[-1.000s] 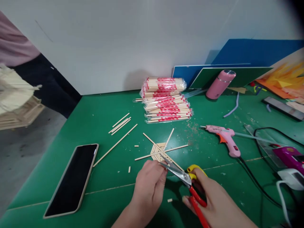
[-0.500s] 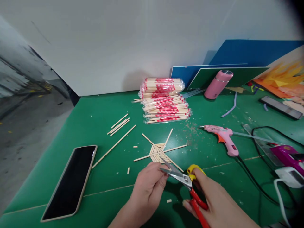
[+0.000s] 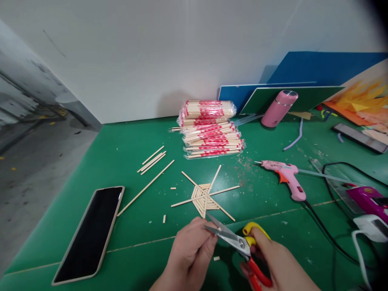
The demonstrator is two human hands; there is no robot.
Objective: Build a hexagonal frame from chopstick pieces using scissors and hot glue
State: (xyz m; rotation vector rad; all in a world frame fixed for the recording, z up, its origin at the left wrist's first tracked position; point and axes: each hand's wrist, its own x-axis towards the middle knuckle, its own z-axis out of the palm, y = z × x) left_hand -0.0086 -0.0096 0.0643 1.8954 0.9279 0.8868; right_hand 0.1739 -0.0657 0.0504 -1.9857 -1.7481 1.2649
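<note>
My left hand (image 3: 192,248) is closed in a pinch on a thin wooden stick (image 3: 219,229), most of it hidden by the fingers; only its pale end shows. In my right hand (image 3: 280,258) are scissors (image 3: 233,239) with red and yellow handles. Their blades are parted around the stick's end, beside my left fingertips. Just beyond the hands lies a web-like piece made of wooden sticks (image 3: 201,198), with crossing long sticks and shorter ones between them. Short cut-off bits (image 3: 216,258) are scattered on the green table (image 3: 145,258).
Loose sticks (image 3: 151,161) and a phone (image 3: 89,234) lie to the left. Plastic-wrapped stick bundles (image 3: 212,129) are stacked at the back. On the right are a pink glue gun (image 3: 287,173) with its cord, a pink bottle (image 3: 279,108) and a white plug (image 3: 371,226).
Both hands, with the stick and scissors, have shifted slightly toward me and to the right, uncovering more of the web's near edge. The scissors' handles look closer together.
</note>
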